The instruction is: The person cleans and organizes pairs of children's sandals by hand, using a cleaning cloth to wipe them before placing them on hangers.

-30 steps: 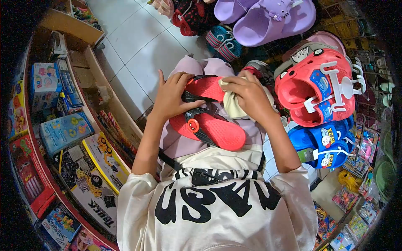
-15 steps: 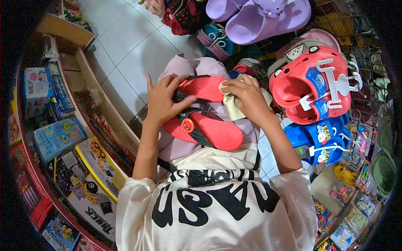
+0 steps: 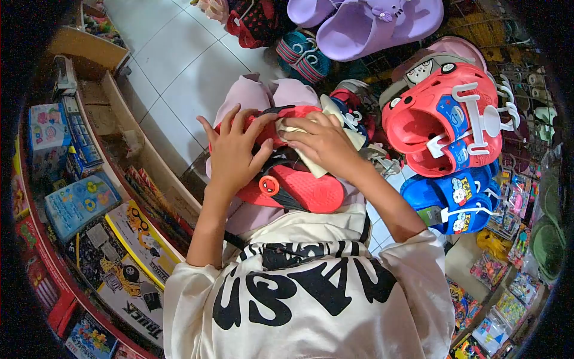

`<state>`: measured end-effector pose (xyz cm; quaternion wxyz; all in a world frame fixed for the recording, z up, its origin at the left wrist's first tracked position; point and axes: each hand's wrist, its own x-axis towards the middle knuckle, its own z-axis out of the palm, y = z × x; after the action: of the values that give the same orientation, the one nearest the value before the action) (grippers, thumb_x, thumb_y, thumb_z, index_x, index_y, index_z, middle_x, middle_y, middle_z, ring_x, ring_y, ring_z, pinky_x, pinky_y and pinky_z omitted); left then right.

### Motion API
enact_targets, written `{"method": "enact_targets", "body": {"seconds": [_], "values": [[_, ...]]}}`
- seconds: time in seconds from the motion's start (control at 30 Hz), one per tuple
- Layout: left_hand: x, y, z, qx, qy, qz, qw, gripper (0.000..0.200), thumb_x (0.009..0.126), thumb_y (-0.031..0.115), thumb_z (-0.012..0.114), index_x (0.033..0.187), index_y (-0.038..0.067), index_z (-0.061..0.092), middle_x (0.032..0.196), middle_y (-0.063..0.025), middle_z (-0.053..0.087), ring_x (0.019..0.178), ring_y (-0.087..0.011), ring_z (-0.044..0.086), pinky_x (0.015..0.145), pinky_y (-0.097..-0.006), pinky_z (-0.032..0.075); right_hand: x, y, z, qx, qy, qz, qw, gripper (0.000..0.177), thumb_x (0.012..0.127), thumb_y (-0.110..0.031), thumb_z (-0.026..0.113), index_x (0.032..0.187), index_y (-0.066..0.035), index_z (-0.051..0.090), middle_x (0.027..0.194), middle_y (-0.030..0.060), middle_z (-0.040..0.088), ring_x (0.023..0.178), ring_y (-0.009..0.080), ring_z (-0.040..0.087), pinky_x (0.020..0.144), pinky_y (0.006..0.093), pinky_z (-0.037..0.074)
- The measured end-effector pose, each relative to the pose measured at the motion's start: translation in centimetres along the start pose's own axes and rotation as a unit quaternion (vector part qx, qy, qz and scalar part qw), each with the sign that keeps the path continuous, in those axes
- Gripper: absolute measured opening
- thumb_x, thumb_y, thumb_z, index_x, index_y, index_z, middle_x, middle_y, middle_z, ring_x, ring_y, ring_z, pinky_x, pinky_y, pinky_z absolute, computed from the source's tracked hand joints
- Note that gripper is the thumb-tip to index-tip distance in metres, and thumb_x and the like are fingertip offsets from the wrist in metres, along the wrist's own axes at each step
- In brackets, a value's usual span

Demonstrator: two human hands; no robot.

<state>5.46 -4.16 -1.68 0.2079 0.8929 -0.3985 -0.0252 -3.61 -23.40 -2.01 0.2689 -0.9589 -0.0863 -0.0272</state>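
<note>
Two red sandals with black straps lie across my lap. The near sandal (image 3: pixel 314 190) has a round red badge on its strap. My left hand (image 3: pixel 236 149) rests on the far sandal (image 3: pixel 296 112), fingers spread and thumb apart, and covers part of it. My right hand (image 3: pixel 326 143) is closed on a cream cloth (image 3: pixel 311 161) and presses it to the far sandal beside my left fingertips. Part of the cloth hangs out below and beyond the right hand. The near sandal lies just below both hands, untouched by the fingers.
Red clogs (image 3: pixel 418 113) and blue slippers (image 3: pixel 457 200) hang on white hangers to the right. Purple slippers (image 3: pixel 353 30) hang at the top. A shelf with toy boxes (image 3: pixel 84 197) runs along the left. White floor tiles (image 3: pixel 173 72) show ahead.
My right hand has moved left with the cloth across the far sandal, toward my left hand. My left hand has shifted slightly and stays on that sandal.
</note>
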Motion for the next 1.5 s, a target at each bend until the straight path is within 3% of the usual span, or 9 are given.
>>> {"method": "enact_targets", "body": {"seconds": [0.2, 0.37, 0.63, 0.73, 0.9, 1.17, 1.3, 1.37, 1.5], "values": [[0.2, 0.6, 0.1, -0.017, 0.002, -0.023, 1.0, 0.042, 0.081, 0.037, 0.053, 0.121, 0.027, 0.054, 0.121, -0.0068, 0.052, 0.123, -0.0288, 0.042, 0.099, -0.0749, 0.004, -1.5, 2.2, -3.0, -0.084, 0.028, 0.101, 0.991, 0.036, 0.075, -0.005, 0.059, 0.109, -0.017, 0.066, 0.115, 0.0009, 0.06, 0.101, 0.0255, 0.053, 0.089, 0.0376, 0.04], [-0.1, 1.0, 0.0, -0.015, 0.01, -0.025, 1.0, 0.045, 0.079, 0.038, 0.054, 0.122, 0.027, 0.054, 0.122, -0.0087, 0.051, 0.123, -0.0289, 0.042, 0.099, -0.0752, 0.005, 0.1, -0.5, -1.9, -0.013, 0.11, 0.005, 0.994, 0.032, 0.073, -0.007, 0.059, 0.102, -0.016, 0.068, 0.113, -0.0004, 0.061, 0.102, 0.0237, 0.051, 0.086, 0.038, 0.04], [-0.6, 1.1, -0.1, -0.009, 0.01, -0.028, 1.0, 0.042, 0.077, 0.036, 0.055, 0.119, 0.029, 0.056, 0.122, -0.0078, 0.051, 0.123, -0.0295, 0.042, 0.098, -0.0756, 0.006, -0.5, 1.9, -0.4, -0.055, 0.161, 0.112, 0.979, 0.034, 0.074, -0.003, 0.056, 0.103, -0.014, 0.069, 0.11, 0.0036, 0.063, 0.095, 0.0261, 0.054, 0.087, 0.0365, 0.042], [-0.6, 0.9, -0.1, -0.019, 0.014, -0.035, 0.999, 0.042, 0.076, 0.037, 0.056, 0.118, 0.028, 0.056, 0.122, -0.0075, 0.052, 0.123, -0.0296, 0.042, 0.099, -0.0754, 0.006, -1.9, 1.7, -1.2, -0.033, 0.166, 0.169, 0.971, 0.036, 0.072, 0.0, 0.056, 0.104, -0.011, 0.069, 0.109, 0.0055, 0.063, 0.093, 0.028, 0.054, 0.085, 0.0376, 0.044], [-0.6, 1.1, -0.3, -0.031, 0.017, -0.034, 0.999, 0.043, 0.076, 0.037, 0.057, 0.118, 0.029, 0.056, 0.121, -0.0074, 0.052, 0.123, -0.0303, 0.042, 0.099, -0.0747, 0.007, -2.1, -0.3, -2.1, -0.054, 0.123, 0.059, 0.989, 0.04, 0.072, 0.001, 0.055, 0.107, -0.013, 0.067, 0.115, 0.0033, 0.061, 0.096, 0.0266, 0.053, 0.088, 0.0374, 0.042], [-0.8, 1.3, -0.3, -0.011, 0.025, -0.013, 1.0, 0.046, 0.074, 0.037, 0.059, 0.119, 0.029, 0.056, 0.124, -0.0082, 0.051, 0.123, -0.03, 0.042, 0.1, -0.0737, 0.005, -2.6, 0.4, -2.6, 0.01, 0.126, 0.165, 0.978, 0.036, 0.075, 0.009, 0.054, 0.104, -0.008, 0.068, 0.109, 0.0077, 0.063, 0.098, 0.0294, 0.054, 0.087, 0.036, 0.044], [-0.8, 1.0, -0.7, -0.078, 0.051, -0.029, 0.995, 0.06, 0.066, 0.041, 0.067, 0.122, 0.022, 0.055, 0.125, -0.0084, 0.051, 0.122, -0.0299, 0.043, 0.102, -0.0618, 0.017, -0.5, 0.2, -3.0, 0.032, 0.238, 0.123, 0.963, 0.037, 0.075, 0.009, 0.053, 0.105, -0.008, 0.067, 0.11, 0.0096, 0.062, 0.098, 0.0295, 0.054, 0.087, 0.0365, 0.043], [-0.2, 1.4, -1.4, -0.19, 0.097, -0.076, 0.974, 0.07, 0.06, 0.044, 0.072, 0.123, 0.018, 0.054, 0.124, -0.0077, 0.052, 0.119, -0.03, 0.044, 0.101, -0.0535, 0.023, 0.8, 0.1, -2.7, 0.028, 0.215, 0.092, 0.972, 0.041, 0.072, 0.008, 0.054, 0.106, -0.011, 0.067, 0.113, 0.0057, 0.061, 0.095, 0.0284, 0.053, 0.087, 0.0362, 0.043], [0.3, 0.8, -2.2, -0.083, -0.038, -0.059, 0.994, 0.08, 0.053, 0.05, 0.075, 0.121, 0.014, 0.053, 0.121, -0.005, 0.054, 0.112, -0.0292, 0.047, 0.096, -0.045, 0.027, 1.3, 0.3, -1.1, -0.036, 0.102, 0.1, 0.989, 0.037, 0.076, -0.001, 0.05, 0.107, -0.015, 0.066, 0.113, 0.0029, 0.06, 0.097, 0.0271, 0.053, 0.086, 0.039, 0.044]]}}
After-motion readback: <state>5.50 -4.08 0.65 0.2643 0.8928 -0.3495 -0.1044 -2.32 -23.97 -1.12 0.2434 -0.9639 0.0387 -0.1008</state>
